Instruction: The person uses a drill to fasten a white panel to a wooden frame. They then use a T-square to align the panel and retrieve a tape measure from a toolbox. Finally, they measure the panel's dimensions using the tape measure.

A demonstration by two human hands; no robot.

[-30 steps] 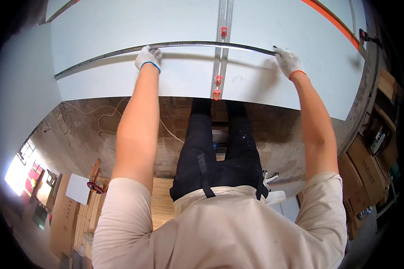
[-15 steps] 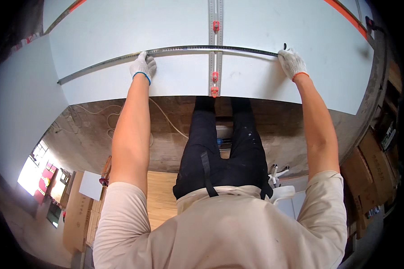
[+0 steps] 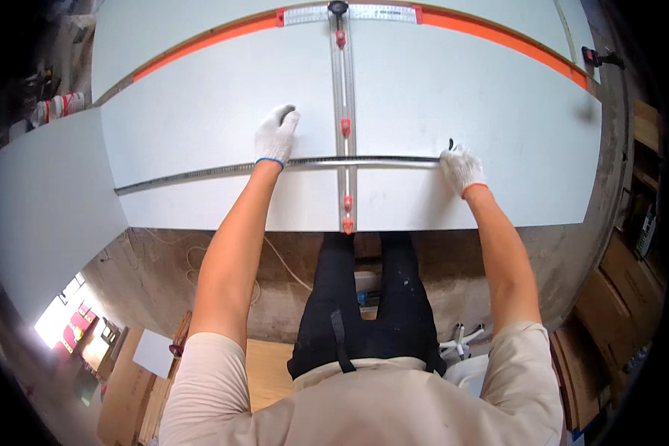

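A steel measuring tape (image 3: 201, 176) runs across the pale panel (image 3: 223, 119) from its left edge to my right hand (image 3: 462, 169). That hand wears a white glove with an orange cuff and is closed round the tape's right end, with a small black loop sticking up; its fingers hide any case. My left hand (image 3: 276, 135), in a white glove with a blue cuff, is over the panel just beyond the tape. Its thumb and forefinger are apart and nothing shows in it. Between my hands, a metal guide rail (image 3: 345, 97) with red clips crosses the panel, passing the tape.
At the panel's far side are a white ruler (image 3: 379, 13) with red ends and an orange strip (image 3: 208, 46). Another pale panel (image 3: 44, 189) stands at the left. A cable (image 3: 286, 269) lies on the floor below. Cardboard (image 3: 617, 297) and boards are stacked at the right.
My left hand has come off the tape and moved right and beyond it. My right hand still grips its end. The view has shifted, bringing the ruler at the far side into sight.
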